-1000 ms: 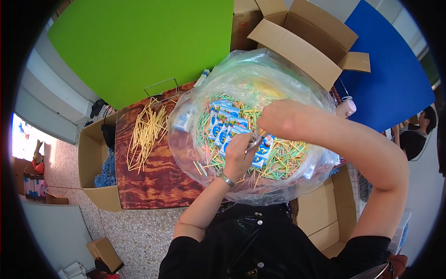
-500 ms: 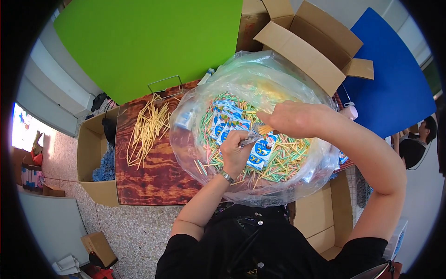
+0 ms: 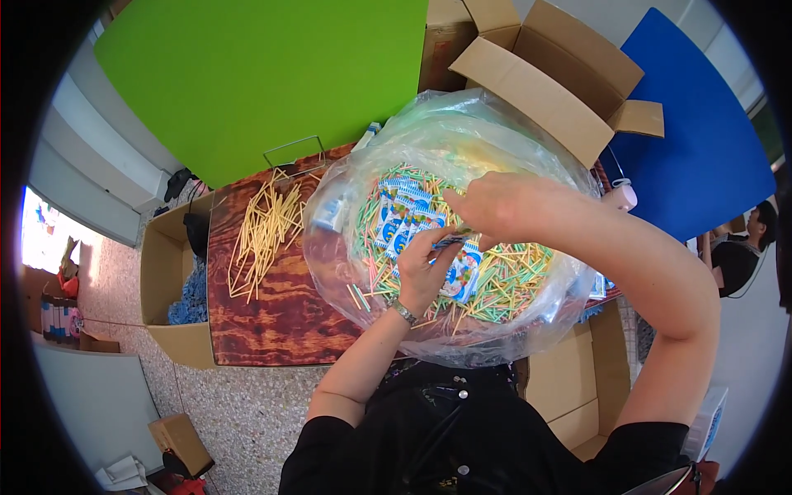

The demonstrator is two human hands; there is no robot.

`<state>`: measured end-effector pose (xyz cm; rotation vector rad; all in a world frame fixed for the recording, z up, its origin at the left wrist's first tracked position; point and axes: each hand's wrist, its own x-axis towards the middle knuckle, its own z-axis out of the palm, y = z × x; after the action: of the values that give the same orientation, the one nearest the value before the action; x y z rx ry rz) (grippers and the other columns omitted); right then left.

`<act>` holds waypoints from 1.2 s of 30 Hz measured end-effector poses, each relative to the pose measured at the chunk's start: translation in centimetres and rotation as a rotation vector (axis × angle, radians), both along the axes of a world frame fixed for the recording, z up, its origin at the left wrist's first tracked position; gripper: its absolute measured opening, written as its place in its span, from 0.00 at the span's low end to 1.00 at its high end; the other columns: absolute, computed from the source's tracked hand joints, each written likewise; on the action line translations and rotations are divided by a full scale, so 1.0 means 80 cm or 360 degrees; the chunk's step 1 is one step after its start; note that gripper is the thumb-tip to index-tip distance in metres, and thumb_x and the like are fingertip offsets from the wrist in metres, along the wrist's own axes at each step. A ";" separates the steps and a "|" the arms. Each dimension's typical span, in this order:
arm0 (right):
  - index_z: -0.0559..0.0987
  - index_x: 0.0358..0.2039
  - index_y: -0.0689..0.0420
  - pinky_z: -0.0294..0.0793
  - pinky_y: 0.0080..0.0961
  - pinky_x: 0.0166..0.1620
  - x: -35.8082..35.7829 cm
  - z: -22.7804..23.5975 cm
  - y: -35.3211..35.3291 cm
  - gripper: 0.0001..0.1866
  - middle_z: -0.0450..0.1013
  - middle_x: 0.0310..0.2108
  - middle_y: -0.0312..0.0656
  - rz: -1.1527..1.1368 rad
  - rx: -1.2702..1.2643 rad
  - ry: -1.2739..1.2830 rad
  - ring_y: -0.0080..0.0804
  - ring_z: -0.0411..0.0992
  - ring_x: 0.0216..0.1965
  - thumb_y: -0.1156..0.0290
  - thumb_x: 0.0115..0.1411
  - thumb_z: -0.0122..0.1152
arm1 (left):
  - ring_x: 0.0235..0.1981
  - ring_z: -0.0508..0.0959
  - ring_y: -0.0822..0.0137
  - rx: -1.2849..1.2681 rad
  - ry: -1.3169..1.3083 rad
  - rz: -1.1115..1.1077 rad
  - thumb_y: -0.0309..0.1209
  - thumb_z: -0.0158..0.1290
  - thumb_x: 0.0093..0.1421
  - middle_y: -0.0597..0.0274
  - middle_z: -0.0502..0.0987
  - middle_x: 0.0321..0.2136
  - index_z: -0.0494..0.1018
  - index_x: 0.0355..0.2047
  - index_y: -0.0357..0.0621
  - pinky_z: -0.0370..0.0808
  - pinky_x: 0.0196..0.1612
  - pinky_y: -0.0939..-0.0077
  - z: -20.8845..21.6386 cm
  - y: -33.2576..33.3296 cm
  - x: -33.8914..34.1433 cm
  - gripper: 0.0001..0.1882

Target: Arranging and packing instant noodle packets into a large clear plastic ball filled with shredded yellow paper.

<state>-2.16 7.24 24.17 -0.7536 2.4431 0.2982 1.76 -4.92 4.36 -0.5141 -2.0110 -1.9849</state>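
Note:
My left hand [image 3: 421, 272], with a watch on its wrist, pinches a small plastic packet [image 3: 450, 240] above the middle of the pile. My right hand [image 3: 499, 208] is curled just over the top of that packet, its fingertips bent down and what they hold hidden. Beneath both hands lie several blue-and-white packets [image 3: 404, 219] printed with pictures. They rest on a heap of thin pastel sticks [image 3: 511, 285] in green, pink, yellow and orange. A large clear plastic bag [image 3: 330, 276], spread wide, surrounds the heap.
Left of the bag, loose yellow sticks [image 3: 266, 235] lie on the reddish wood-patterned table [image 3: 276, 334]. A wire stand [image 3: 293, 148] is behind them. Open cardboard boxes stand at back right [image 3: 569, 99] and left [image 3: 177, 346]. Another person [image 3: 738, 256] is at far right.
The orange sticks seen between my right hand and the packet are now out of sight. My right hand has shifted slightly left, and the packet in my left hand is tipped flatter.

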 end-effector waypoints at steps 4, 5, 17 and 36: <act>0.67 0.54 0.63 0.74 0.42 0.38 0.007 0.011 0.008 0.29 0.76 0.35 0.54 0.0063 -0.0073 0.0059 0.51 0.75 0.39 0.65 0.55 0.65 | 0.33 0.76 0.79 0.0315 -0.0334 -0.0204 0.22 0.59 0.57 0.65 0.78 0.34 0.76 0.43 0.37 0.74 0.33 0.84 -0.047 -0.006 -0.009 0.12; 0.69 0.53 0.61 0.73 0.42 0.37 0.008 -0.004 0.016 0.28 0.75 0.35 0.53 0.0017 -0.0257 0.0202 0.51 0.75 0.37 0.64 0.55 0.65 | 0.33 0.76 0.79 0.0310 -0.0342 -0.0199 0.22 0.59 0.57 0.65 0.78 0.34 0.76 0.43 0.37 0.74 0.33 0.84 -0.059 -0.006 -0.012 0.12; 0.68 0.53 0.51 0.76 0.37 0.33 0.111 -0.247 0.022 0.34 0.72 0.33 0.42 -0.0543 -0.0835 0.0826 0.40 0.74 0.35 0.53 0.48 0.69 | 0.41 0.79 0.68 0.0637 -0.0602 -0.0334 0.26 0.44 0.68 0.58 0.77 0.44 0.70 0.49 0.33 0.81 0.41 0.71 -0.072 -0.089 -0.023 0.13; 0.71 0.52 0.56 0.75 0.33 0.39 0.076 -0.252 0.065 0.23 0.76 0.38 0.49 -0.0885 -0.1657 0.0493 0.43 0.77 0.37 0.74 0.55 0.62 | 0.24 0.74 0.69 -0.0695 -0.0212 0.0255 0.25 0.63 0.50 0.60 0.73 0.24 0.73 0.30 0.36 0.72 0.28 0.75 -0.127 -0.052 -0.012 0.10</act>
<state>3.89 12.47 3.97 -0.3584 2.8962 -1.2233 0.83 -9.11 -5.76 -0.2986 -2.4957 -1.5249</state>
